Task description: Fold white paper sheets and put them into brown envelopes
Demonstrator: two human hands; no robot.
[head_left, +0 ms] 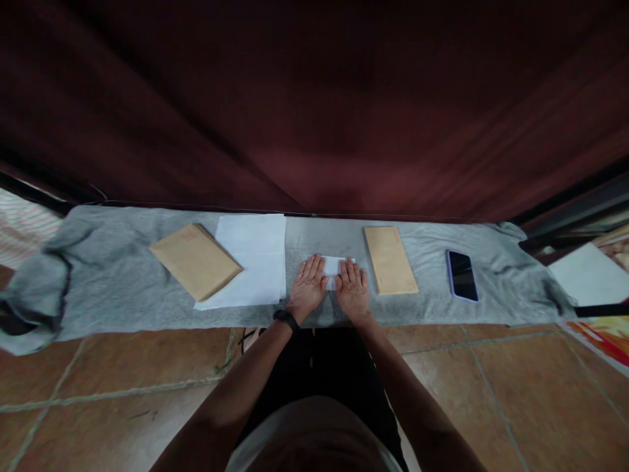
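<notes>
A small white piece of paper (pixel 333 267), seemingly folded, lies on the grey cloth in front of me. My left hand (pixel 308 283) rests flat on its left part, fingers stretched forward, a dark band on the wrist. Flat on the right part of the paper is my right hand (pixel 352 287), its fingers also extended. Both palms face down and hide the paper's two ends. Just right of my right hand lies a brown envelope (pixel 391 260), perhaps on top of others. To the left of my left hand are white paper sheets (pixel 258 259).
A stack of brown envelopes (pixel 194 261) lies at an angle over the white sheets' left side. A phone (pixel 462 275) with a purple edge sits far right on the grey cloth (pixel 113 275). Behind the narrow surface hangs a dark red curtain (pixel 314 118); brown floor tiles (pixel 162 357) are below.
</notes>
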